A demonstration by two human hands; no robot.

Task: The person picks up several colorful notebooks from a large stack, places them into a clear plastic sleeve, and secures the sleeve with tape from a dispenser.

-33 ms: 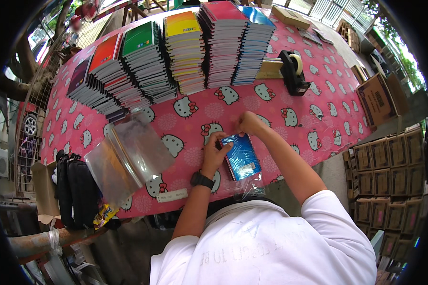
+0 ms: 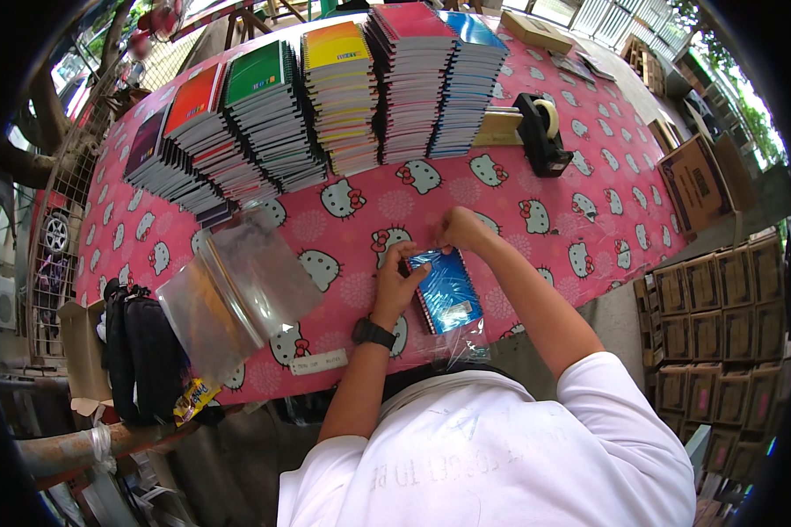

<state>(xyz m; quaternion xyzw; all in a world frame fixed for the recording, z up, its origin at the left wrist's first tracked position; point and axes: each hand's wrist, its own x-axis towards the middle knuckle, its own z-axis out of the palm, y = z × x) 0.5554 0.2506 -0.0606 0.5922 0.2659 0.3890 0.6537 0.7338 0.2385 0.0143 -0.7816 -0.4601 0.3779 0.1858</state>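
A small bundle of spiral notebooks with a blue cover (image 2: 451, 285) lies on the table edge in front of me, inside a clear plastic bag (image 2: 466, 341) whose loose end spreads toward my body. My left hand (image 2: 401, 279) grips the bundle's left side, thumb on top of the cover. At the far end of the bundle my right hand (image 2: 461, 230) is closed in a pinch; what sits between its fingertips is hidden. To the left lies a pile of clear plastic bags (image 2: 246, 285).
Tall stacks of spiral notebooks stand along the far side: purple, red, green (image 2: 257, 72), yellow (image 2: 337, 44), pink and blue. A black tape dispenser (image 2: 545, 140) is at the right. A black bag (image 2: 141, 351) hangs at the left edge; brown boxes (image 2: 712, 299) are piled at right.
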